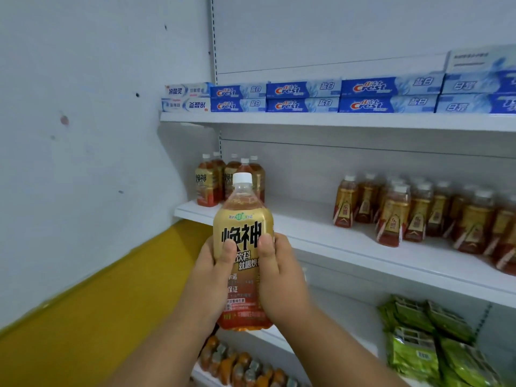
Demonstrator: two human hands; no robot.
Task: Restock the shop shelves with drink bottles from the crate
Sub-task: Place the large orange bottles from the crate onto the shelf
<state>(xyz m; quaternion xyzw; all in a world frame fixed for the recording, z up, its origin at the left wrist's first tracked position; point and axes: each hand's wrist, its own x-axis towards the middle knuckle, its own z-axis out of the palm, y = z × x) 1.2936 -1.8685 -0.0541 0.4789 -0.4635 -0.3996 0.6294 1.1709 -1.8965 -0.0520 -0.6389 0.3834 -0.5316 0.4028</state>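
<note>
Both hands, left hand (215, 272) and right hand (282, 272), grip one drink bottle (243, 233) mid-frame; next, set it beside the shelved bottles (223, 182) on the middle shelf (307, 227).

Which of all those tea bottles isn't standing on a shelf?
The big bottle in front, held upright in the air by the left hand and right hand. The other bottles stand on the middle shelf.

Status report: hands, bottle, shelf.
Both hands, left and right, grip the bottle, upright. Middle shelf gap beside matching bottles is open. Nothing in the way.
</note>
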